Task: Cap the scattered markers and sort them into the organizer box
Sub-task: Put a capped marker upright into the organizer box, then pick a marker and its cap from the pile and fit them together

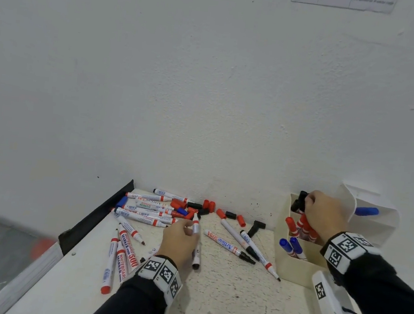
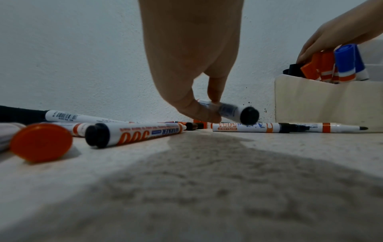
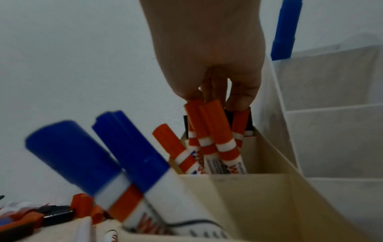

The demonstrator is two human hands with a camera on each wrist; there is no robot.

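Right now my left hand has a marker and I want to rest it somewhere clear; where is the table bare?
Bare table lies near you, between the left hand and the white device. Crowded: the marker pile by the wall, and the loose markers beside the organizer box.

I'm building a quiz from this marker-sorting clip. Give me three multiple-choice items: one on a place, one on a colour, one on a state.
1. Where is the organizer box? A right of the loose markers B left of them C on the floor
2. Cap colour in the nearest compartment? A black B blue C green
3. The left hand is: A flat on the table B pinching a marker C idle

Answers: 1 A, it stands by the right hand. 2 B, two blue caps show. 3 B, thumb and finger pinch a marker.
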